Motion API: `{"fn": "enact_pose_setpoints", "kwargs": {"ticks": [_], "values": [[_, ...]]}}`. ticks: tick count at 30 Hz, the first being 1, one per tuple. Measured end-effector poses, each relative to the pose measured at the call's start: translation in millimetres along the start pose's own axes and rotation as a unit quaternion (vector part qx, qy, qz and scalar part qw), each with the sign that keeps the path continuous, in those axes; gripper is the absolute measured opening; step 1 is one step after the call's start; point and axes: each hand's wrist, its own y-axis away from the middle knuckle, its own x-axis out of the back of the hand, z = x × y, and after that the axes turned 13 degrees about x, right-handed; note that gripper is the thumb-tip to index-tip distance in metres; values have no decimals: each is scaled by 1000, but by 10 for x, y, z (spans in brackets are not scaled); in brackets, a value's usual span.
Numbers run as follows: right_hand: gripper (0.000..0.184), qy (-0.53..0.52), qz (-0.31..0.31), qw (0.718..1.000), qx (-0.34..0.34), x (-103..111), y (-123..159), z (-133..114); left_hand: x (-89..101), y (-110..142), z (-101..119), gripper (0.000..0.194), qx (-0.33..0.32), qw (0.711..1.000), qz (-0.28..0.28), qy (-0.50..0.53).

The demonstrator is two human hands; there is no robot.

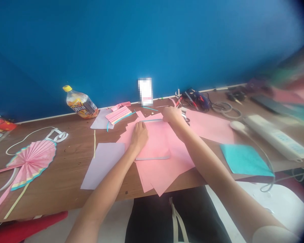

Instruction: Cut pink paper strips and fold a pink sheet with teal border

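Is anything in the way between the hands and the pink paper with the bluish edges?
Nothing visible is. The left hand rests right on the pink paper, and the right hand is at its far right corner. More pink sheets lie underneath, not in between.

Our one head-worn camera looks forward and down from near the wooden table [66,172], facing the blue wall [152,40], pink paper [158,140] mid-view.

A blue wall [152,40], dimmer toward the left, rises behind the brown bench [71,141] (wood grain faintly visible) — and a white, seat-like surface [286,199] shows below, at right.
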Motion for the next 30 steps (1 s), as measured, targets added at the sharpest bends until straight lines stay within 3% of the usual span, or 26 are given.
{"fn": "enact_pose_setpoints", "kwargs": {"ticks": [4,9,15,19,23,30], "values": [[42,-6,10,1000,1,-13,-19,28,-19,-7,1,46,18,1000,17,-5],[42,-13,6,1000,2,12,-13,28,29,1,63,49,49,999,-1,-19],[40,-20,-18,1000,8,76,21,26,86,-10,213,54,63,997,-30,-28],[38,-26,-9,1000,3,93,26,30,57,-21,286,45,32,999,-8,7],[39,-36,-12,999,3,98,31,40,89,-51,382,40,24,999,-24,-2],[35,-41,-6,999,17,112,59,33,189,-78,641,55,64,995,-55,-49]]}}
